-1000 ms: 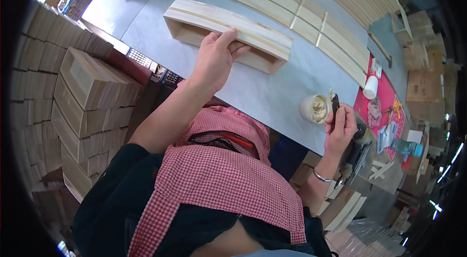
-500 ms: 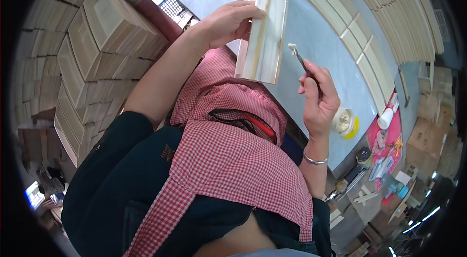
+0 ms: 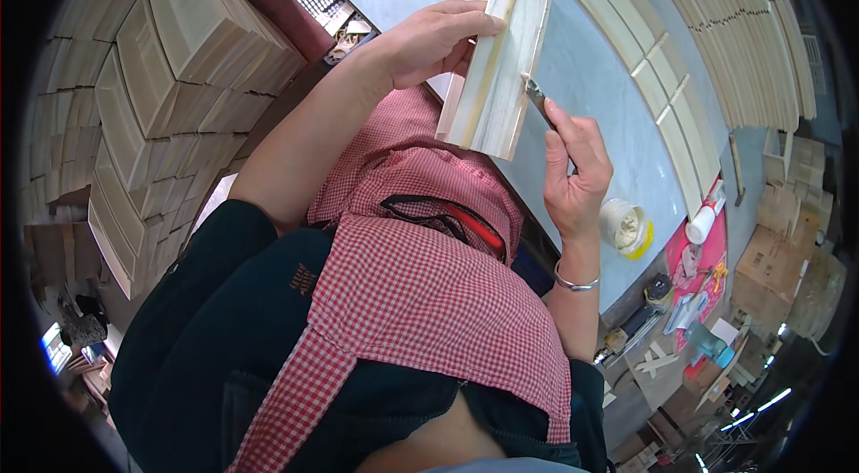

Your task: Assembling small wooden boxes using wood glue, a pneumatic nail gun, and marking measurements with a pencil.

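My left hand [image 3: 443, 39] grips the near part of a pale wooden tray or drawer [image 3: 501, 61], tilted on edge with a yellowish line along its face. My thumb lies across its upper face. In my right hand [image 3: 580, 164] is a small dark putty knife [image 3: 540, 101], pinched between thumb and fingers. Its tip, with a bit of cream paste on it, meets the right edge of the wood. Close to my right wrist, an open tub [image 3: 626, 227] of whitish paste with a yellow rim stands on the table.
Wooden trays [image 3: 192, 17] are stacked high on my left. Long pale wood strips [image 3: 626, 43] lie along the grey-blue table [image 3: 591, 52]; more boards [image 3: 734, 25] are piled at the far right. A white bottle [image 3: 702, 224] lies on pink material, near tools and cardboard boxes [image 3: 774, 249].
My right hand has moved slightly left and down, bringing the knife tip from the air to the wood's edge. The tray has shifted a little to the right.
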Demonstrator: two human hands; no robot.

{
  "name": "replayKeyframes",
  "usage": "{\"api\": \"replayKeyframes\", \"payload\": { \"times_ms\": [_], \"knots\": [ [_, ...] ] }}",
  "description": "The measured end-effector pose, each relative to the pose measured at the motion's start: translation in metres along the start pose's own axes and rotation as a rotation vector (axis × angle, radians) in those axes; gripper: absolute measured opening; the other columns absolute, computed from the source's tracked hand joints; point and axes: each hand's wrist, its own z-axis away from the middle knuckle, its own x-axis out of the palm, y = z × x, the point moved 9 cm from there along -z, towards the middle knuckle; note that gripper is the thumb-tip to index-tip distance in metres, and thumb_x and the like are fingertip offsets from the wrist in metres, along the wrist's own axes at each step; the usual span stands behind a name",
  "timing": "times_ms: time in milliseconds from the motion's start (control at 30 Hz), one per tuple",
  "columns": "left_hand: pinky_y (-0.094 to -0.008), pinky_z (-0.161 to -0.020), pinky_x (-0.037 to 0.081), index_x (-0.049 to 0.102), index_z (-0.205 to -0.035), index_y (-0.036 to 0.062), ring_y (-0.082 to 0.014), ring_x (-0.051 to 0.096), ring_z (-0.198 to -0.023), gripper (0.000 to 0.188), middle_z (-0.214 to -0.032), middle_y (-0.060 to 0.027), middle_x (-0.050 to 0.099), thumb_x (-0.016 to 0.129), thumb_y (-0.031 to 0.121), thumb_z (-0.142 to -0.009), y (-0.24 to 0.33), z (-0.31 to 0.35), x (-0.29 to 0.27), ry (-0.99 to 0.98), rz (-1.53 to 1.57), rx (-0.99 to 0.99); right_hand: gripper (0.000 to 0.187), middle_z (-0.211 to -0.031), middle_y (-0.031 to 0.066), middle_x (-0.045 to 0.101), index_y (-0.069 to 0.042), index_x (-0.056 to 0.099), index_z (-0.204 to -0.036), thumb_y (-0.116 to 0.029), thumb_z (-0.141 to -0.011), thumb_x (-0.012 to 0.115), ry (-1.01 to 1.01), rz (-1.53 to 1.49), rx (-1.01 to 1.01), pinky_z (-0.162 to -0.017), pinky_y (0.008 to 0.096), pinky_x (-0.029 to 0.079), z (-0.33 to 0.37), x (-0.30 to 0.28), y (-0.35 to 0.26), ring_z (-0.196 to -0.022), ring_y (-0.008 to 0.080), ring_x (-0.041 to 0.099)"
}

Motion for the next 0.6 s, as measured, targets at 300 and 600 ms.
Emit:
{"api": "replayKeyframes", "payload": {
  "times_ms": [300, 600],
  "knots": [
    [-0.0379, -0.092, 0.055, 0.043, -0.142, -0.0141, -0.0310, 0.066, -0.105, 0.061, -0.123, -0.0277, 0.059, 0.058, 0.025, -0.099, -0.002, -0.002, -0.003, -0.007, 0.006, 0.017, 0.029, -0.088, 0.0032, 0.059, -0.002, 0.071, -0.121, 0.002, -0.093, 0.062, -0.099, -0.026, 0.106, -0.060, 0.0228, 0.037, 0.001, -0.013, -0.004, -0.067, 0.0113, 0.046],
    [-0.0511, -0.099, 0.051, 0.038, -0.150, -0.0075, -0.0406, 0.060, -0.122, 0.072, -0.142, -0.0271, 0.051, 0.058, 0.039, -0.100, -0.008, -0.004, -0.002, -0.050, -0.045, 0.012, 0.028, -0.085, 0.0013, 0.058, -0.003, 0.073, -0.118, 0.001, -0.093, 0.062, -0.057, -0.223, 0.161, -0.057, 0.0206, 0.032, -0.022, -0.016, 0.012, -0.065, 0.0084, 0.042]
  ]
}}
